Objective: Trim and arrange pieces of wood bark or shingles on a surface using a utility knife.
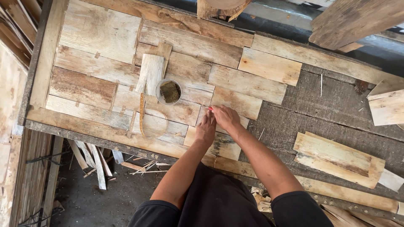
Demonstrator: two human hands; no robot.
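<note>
The worktop (328,105) was a rough wooden bench patched with pale boards. Your hands met at its middle — the right hand (226,117) pinched a red pencil (210,108) against a small board (229,103), the left hand (205,129) pressed flat just beside it. A small cup (168,92) stood near, left of both — forearms angled inward.

Dark workbench (336,105), patchwork of pale wood veneer pieces (126,63), round cup (168,92), stacked offcuts (336,162) at right
</note>
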